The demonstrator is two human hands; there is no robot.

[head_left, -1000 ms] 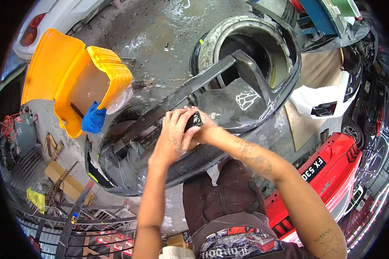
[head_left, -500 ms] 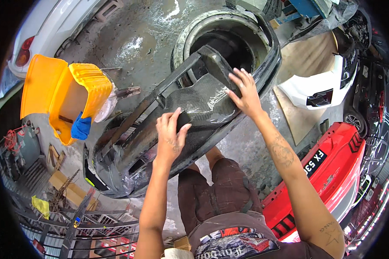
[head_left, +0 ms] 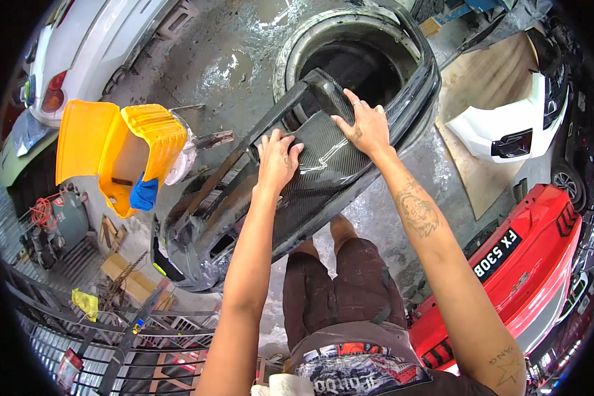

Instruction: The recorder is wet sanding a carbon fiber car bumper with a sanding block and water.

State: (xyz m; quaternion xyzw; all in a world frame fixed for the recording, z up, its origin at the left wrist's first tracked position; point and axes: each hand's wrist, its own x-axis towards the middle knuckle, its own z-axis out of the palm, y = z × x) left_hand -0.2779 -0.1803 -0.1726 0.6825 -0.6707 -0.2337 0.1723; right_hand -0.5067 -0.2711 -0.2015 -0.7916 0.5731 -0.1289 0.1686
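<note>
A large black bumper lies slanted in front of me, with a glossy carbon-fibre sheet over its middle. My left hand is on the sheet's upper left edge, its fingers bent over and the thumb toward the middle; its fingertips are partly hidden. Farther right, my right hand rests on the sheet beside a raised flap, index finger and thumb spread apart. Beneath the bumper's far end stands a round, pale-rimmed drum-like support.
To the left are a yellow plastic container with a blue cloth over its rim, and a white car. On the right lie a white bumper on a wooden board and a red bumper. Black railings stand lower left.
My left hand has moved up and right to the sheet's upper edge. My right hand has shifted slightly left, its fingers more bent. The whole view has shifted, moving the surroundings rightward.
</note>
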